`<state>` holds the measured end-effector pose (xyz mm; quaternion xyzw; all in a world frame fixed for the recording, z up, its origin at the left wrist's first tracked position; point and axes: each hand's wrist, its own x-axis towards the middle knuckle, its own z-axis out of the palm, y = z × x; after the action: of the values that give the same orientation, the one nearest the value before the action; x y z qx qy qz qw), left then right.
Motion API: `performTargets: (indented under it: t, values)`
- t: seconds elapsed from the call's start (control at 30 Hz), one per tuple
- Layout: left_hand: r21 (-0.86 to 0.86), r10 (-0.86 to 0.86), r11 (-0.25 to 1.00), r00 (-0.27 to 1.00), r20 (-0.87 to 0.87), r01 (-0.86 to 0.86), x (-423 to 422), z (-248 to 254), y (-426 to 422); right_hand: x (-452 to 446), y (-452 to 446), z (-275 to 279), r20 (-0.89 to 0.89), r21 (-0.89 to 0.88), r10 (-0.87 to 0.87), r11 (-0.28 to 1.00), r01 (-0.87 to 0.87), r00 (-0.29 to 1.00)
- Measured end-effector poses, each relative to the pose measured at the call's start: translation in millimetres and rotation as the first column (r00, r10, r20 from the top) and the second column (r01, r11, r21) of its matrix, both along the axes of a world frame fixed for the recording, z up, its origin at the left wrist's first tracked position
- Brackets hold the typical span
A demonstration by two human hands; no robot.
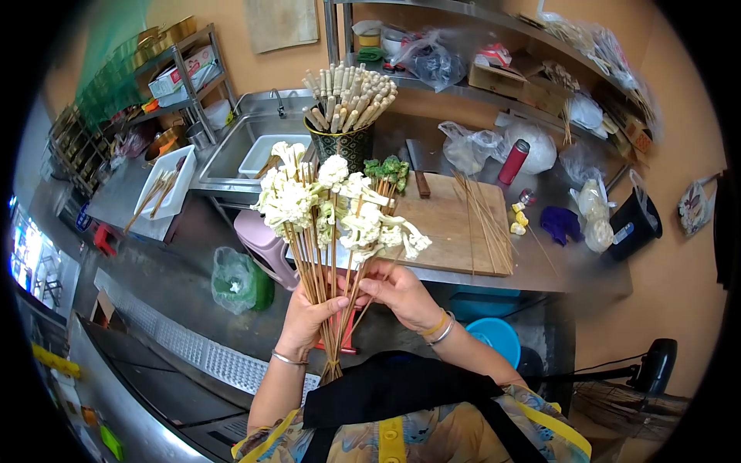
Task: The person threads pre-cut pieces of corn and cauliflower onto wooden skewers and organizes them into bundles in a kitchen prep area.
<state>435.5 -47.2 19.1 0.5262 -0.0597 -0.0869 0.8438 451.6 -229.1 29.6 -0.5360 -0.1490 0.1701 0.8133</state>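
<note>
Left hand (312, 312) clenched round cauliflower skewers (359, 228) mid-frame, right hand (401, 297) pinching some too (broccoli (390, 171) sits just behind).

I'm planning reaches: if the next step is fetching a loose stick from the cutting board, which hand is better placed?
Probably the right hand: it is nearer the loose sticks on the cutting board, while the left hand wraps around the cauliflower skewers. The right's fingers are at them too.
</note>
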Motion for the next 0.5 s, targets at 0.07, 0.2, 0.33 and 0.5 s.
performTargets:
  t: [0.07,0.2,0.33,0.5]
  values:
    - [0.017,0.009,1.0,1.0,0.004,-0.009,1,-2,2,-2,-2,-2,-0.078,-0.03,-0.027,0.999,0.025,0.997]
    - [-0.064,-0.032,0.997,0.999,-0.011,0.032,-1,5,-1,-2,-2,0,0.195,-0.286,-0.127,0.941,0.18,0.973]
    - [-0.069,-0.021,0.997,1.0,-0.005,0.02,1,4,-6,-6,0,9,0.14,-0.235,-0.145,0.956,0.175,0.979]
    - [-0.065,-0.034,0.997,0.999,-0.014,0.033,-1,3,-4,-7,6,5,0.014,-0.061,-0.202,0.977,0.203,0.979]
